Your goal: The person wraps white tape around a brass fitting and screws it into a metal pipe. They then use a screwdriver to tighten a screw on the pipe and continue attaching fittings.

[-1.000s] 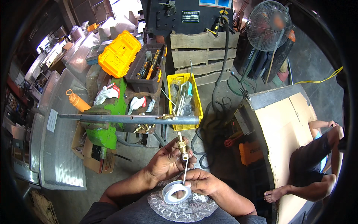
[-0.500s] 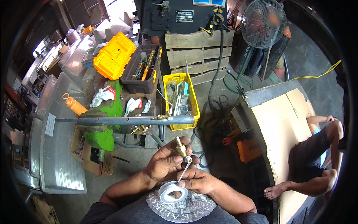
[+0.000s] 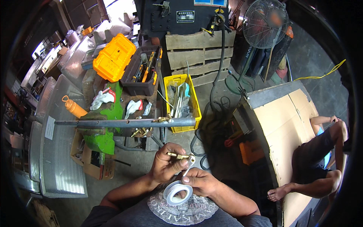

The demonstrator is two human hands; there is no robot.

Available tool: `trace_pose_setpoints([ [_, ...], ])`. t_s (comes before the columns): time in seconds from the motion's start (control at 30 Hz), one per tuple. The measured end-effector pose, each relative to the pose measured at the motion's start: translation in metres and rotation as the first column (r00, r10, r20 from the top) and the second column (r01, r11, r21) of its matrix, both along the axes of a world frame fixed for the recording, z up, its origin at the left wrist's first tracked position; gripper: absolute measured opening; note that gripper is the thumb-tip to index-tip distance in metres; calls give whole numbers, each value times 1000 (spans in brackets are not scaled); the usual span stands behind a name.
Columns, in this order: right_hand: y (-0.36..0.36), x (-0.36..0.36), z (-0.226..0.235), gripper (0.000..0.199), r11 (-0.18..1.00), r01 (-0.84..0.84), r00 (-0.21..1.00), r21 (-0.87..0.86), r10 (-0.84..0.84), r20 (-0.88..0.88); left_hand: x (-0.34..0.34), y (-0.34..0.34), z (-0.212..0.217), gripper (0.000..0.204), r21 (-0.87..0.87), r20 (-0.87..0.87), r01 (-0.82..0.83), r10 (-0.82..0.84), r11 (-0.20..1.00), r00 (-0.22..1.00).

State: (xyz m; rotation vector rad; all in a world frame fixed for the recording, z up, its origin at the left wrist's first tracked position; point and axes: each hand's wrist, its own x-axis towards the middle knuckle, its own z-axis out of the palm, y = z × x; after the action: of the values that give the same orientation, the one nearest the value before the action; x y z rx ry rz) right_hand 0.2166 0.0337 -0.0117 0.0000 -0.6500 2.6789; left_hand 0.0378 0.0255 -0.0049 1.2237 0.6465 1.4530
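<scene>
My left hand (image 3: pixel 163 167) is closed, thumb and fingers pinching a small brass fitting (image 3: pixel 178 155) whose narrow stem points left. White thread tape (image 3: pixel 188 171) runs from the fitting's right end down to a white tape spool (image 3: pixel 169 194). Just right of it, my right hand (image 3: pixel 206 182) pinches the spool and its tape between thumb and fingers. Both hands are close together in front of my chest. Beyond them a long grey metal pipe (image 3: pixel 140 123) lies level across a green vise (image 3: pixel 99 143), with brass fittings (image 3: pixel 163 119) on it near its right end.
More brass fittings (image 3: pixel 143 131) lie on the bench behind the pipe, near white-and-red gloves (image 3: pixel 133 109). An open toolbox (image 3: pixel 140 87), orange bottle (image 3: pixel 75 109) and yellow crate (image 3: pixel 196 109) stand beyond. Right, a person's bare leg (image 3: pixel 310 188) rests on a cardboard-covered table (image 3: pixel 278 128).
The brass fitting has turned in my left hand, its stem swinging from pointing away to pointing left. The tape between fitting and spool is shorter, and the spool has tilted and shifted slightly right.
</scene>
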Motion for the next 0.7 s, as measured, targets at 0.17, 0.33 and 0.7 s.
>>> trace_pose_setpoints([
  [0.17, 2, 0, 8, 27, 1000, 31, 998, -2, -31, 57, -6, -1, 1, 23, -141, 243, 111, -74, 984, 967],
  [0.33, 2, -2, 4, 28, 987, 53, 989, 149, -73, 130, -8, -2, 0, 35, -338, 447, 201, -31, 920, 894],
  [0.7, -3, 4, -2, 35, 888, 307, 845, 343, -420, 330, -16, -9, 17, 40, -396, 612, 396, -82, 829, 786],
])
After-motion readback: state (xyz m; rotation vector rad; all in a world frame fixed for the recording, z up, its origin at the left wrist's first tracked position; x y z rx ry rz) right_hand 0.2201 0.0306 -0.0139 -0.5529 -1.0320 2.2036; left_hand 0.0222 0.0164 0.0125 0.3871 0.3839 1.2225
